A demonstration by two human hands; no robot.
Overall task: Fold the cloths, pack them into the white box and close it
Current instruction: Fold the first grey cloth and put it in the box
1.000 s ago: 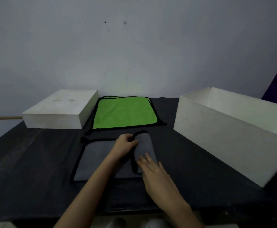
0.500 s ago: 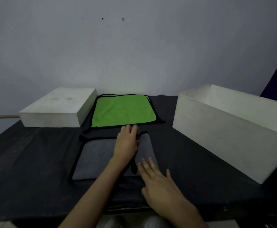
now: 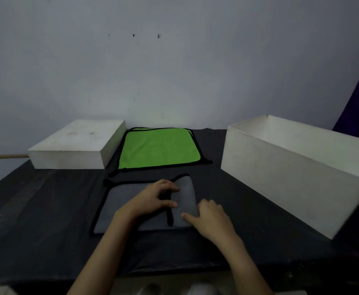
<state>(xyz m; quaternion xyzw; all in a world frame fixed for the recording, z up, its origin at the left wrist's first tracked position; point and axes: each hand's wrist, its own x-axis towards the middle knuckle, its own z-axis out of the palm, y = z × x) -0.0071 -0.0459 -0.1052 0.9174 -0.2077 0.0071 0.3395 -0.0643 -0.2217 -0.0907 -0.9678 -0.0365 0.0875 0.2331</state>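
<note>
A grey cloth (image 3: 121,205) with black trim lies on the black table in front of me, its right part folded over to the left. My left hand (image 3: 151,201) pinches the black hem of the folded flap between thumb and curled fingers. My right hand (image 3: 213,220) sits at the fold's right edge, thumb on top of the cloth and fingers curled at the fold. Behind it a green cloth (image 3: 159,147) with black trim lies flat. The open white box (image 3: 291,173) stands at the right, and what I can see of its inside holds nothing.
A flat white lid (image 3: 76,143) lies at the back left beside the green cloth. A wooden stick (image 3: 3,156) pokes out from behind it at the left edge. A bare wall rises behind the table. The table's front edge runs just below my forearms.
My left hand went from lying flat on the flap to pinching its black hem. My right hand slid right to the fold's edge and curled its fingers. The flap lies flatter.
</note>
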